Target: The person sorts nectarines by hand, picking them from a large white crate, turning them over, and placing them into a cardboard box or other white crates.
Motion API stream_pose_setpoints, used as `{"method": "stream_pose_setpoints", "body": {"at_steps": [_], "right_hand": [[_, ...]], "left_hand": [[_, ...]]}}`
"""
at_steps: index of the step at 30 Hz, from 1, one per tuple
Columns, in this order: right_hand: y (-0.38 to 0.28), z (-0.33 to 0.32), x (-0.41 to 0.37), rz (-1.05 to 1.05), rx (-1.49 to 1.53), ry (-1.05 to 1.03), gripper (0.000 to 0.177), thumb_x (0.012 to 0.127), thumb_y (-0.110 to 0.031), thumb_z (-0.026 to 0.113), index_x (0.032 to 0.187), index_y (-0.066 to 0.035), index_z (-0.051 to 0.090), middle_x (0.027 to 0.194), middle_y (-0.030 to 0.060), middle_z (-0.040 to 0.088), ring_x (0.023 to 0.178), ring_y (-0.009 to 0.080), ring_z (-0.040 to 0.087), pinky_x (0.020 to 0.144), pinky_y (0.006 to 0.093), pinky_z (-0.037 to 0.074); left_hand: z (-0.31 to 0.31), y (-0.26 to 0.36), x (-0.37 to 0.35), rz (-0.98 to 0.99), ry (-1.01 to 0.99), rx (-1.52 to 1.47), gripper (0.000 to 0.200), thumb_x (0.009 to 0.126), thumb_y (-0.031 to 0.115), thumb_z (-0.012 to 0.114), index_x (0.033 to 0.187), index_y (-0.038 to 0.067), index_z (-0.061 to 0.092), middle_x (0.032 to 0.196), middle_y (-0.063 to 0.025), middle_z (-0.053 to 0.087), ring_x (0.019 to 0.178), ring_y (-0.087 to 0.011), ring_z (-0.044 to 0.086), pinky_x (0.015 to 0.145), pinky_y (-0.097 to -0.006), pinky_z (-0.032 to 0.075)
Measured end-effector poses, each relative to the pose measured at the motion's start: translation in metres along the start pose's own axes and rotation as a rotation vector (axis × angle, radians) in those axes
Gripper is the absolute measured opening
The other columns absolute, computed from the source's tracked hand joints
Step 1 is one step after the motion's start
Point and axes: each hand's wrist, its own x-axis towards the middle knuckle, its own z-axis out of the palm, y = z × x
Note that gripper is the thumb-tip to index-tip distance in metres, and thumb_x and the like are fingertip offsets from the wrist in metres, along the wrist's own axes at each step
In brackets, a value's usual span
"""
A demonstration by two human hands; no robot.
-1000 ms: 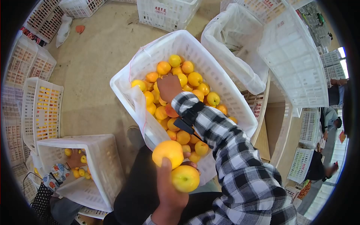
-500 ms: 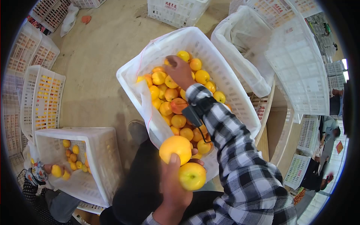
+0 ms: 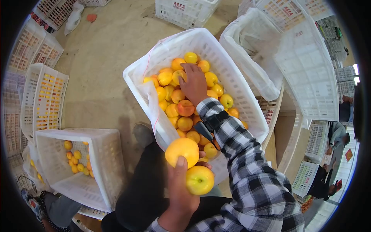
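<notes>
My left hand (image 3: 181, 193), low in the view, is closed around two smooth yellow-orange nectarines, an upper one (image 3: 182, 153) and a lower one (image 3: 199, 180). My right hand (image 3: 194, 83) reaches into a white plastic crate (image 3: 239, 104), its fingers and thumb curled around a nectarine (image 3: 178, 76) on top of the pile. Part of that fruit is hidden by the fingers. More nectarines, some reddish like one (image 3: 186, 108) in the middle, fill the bottom of the crate. A thin white liner (image 3: 152, 104) hangs over its left side.
A tilted white crate (image 3: 106, 170) with several nectarines stands at lower left, beside another person's leg (image 3: 63, 210). An upright fruit-filled crate (image 3: 46, 98) is behind it. A lined crate (image 3: 251, 46) sits at upper right. More people and crates appear at far right.
My right hand has shifted slightly back toward me, from the pile's far edge onto a nectarine. My left hand still holds its two. The neighbour's hand with fruit has left the tilted crate.
</notes>
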Motion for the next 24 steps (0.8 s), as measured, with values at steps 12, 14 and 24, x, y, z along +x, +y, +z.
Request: {"method": "stream_pose_setpoints", "body": {"at_steps": [12,14,24], "right_hand": [[0.015,0.082,0.071,0.033,-0.145,-0.626,0.028,0.086,-0.021,0.046,0.098,-0.008,0.067,0.105,0.015,0.066,0.097,0.0329,0.062,0.084,0.0442,0.049],[0.01,0.087,0.077,0.058,-0.2,-0.671,0.027,0.086,-0.021,0.047,0.099,-0.009,0.067,0.105,0.0155,0.066,0.096,0.0331,0.063,0.083,0.0445,0.049],[-0.064,-0.075,0.005,0.344,1.127,-0.891,0.05,0.098,-0.044,0.042,0.119,-0.001,0.058,0.111,0.0153,0.063,0.104,0.0257,0.061,0.09,0.0395,0.047]], "left_hand": [[0.002,0.004,0.0,-0.009,-0.027,0.002,0.05,0.096,0.047,0.044,0.126,0.007,0.041,0.109,-0.0131,0.054,0.086,-0.0236,0.058,0.074,-0.0406,0.051],[0.002,0.006,0.001,0.001,-0.016,-0.008,0.05,0.096,0.046,0.045,0.127,0.008,0.039,0.109,-0.0132,0.054,0.086,-0.0236,0.058,0.074,-0.0401,0.051],[-0.004,0.001,0.016,0.087,0.143,0.089,0.044,0.098,0.038,0.044,0.13,0.009,0.039,0.111,-0.0128,0.056,0.09,-0.0219,0.059,0.077,-0.0345,0.051]]}}
